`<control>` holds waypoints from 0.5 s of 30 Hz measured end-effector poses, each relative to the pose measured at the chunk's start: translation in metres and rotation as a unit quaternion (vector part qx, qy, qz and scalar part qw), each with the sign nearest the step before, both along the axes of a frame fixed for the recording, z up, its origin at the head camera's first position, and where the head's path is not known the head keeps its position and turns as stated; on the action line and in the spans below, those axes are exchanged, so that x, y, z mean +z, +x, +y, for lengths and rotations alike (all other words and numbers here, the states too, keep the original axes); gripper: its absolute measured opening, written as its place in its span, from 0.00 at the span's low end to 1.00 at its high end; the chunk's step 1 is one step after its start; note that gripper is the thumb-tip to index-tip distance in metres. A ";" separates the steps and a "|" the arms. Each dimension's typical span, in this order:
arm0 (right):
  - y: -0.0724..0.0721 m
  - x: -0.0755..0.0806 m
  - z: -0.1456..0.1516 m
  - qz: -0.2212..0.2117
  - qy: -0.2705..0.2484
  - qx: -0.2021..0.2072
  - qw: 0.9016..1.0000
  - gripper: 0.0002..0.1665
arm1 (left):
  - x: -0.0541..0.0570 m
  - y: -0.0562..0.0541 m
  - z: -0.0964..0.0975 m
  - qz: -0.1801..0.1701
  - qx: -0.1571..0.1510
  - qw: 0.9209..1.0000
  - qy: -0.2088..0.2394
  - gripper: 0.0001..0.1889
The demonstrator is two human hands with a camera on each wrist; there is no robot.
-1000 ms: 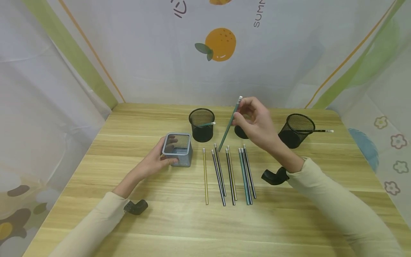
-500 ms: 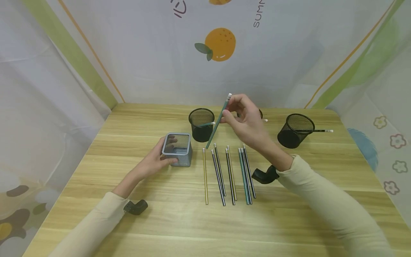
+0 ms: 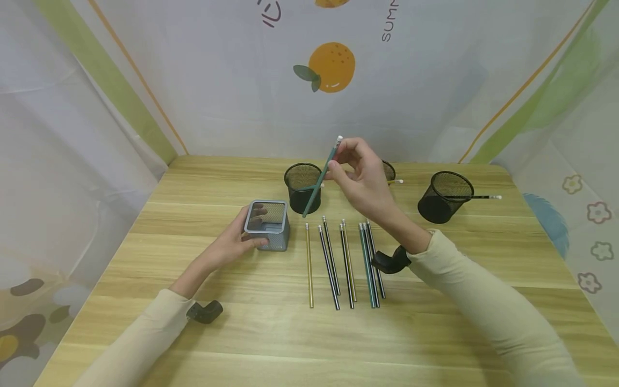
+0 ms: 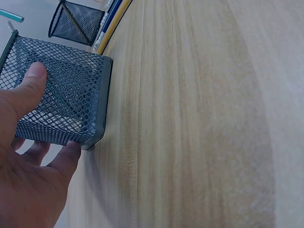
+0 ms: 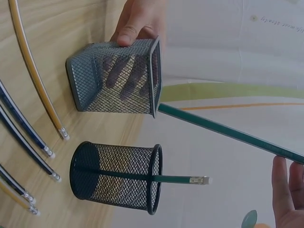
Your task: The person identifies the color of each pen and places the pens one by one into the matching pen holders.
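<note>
My left hand (image 3: 239, 242) grips the square grey mesh pencil cup (image 3: 275, 240), thumb on the near side and fingers round the far side. My right hand (image 3: 362, 174) pinches a green pencil (image 3: 321, 180) near its white eraser and holds it slanted above the table, lower end to the left. In the head view it overlaps a round black mesh cup (image 3: 296, 196), which has another green pencil (image 5: 173, 179) in it. The right wrist view shows the held pencil's (image 5: 218, 127) end close to the square cup's rim. No pencil shows inside the square cup.
A gold pencil (image 3: 309, 269) and several dark, gold and green pencils (image 3: 333, 274) lie in a row on the table. Behind my right hand, a black cup (image 3: 389, 171) is partly hidden. Another black cup (image 3: 435, 209) at right holds a black pencil (image 3: 483, 197).
My right hand has moved left with the green pencil, from before the middle black cup towards the left black cup. My left hand and the square cup have stayed still.
</note>
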State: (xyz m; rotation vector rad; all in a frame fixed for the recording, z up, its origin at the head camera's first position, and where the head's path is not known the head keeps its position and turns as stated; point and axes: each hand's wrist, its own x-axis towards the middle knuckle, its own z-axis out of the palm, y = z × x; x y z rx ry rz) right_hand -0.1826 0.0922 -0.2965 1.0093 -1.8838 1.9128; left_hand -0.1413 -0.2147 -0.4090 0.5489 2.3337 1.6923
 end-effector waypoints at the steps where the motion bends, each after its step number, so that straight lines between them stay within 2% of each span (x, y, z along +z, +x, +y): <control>1: -0.001 0.000 0.000 0.001 0.000 -0.004 1.000 0.11 | 0.000 0.000 0.000 0.000 0.000 1.000 0.000 0.43; 15: -0.016 0.007 -0.009 0.045 -0.001 -0.027 0.999 0.09 | 0.000 0.000 0.000 0.002 0.000 1.000 -0.003 0.43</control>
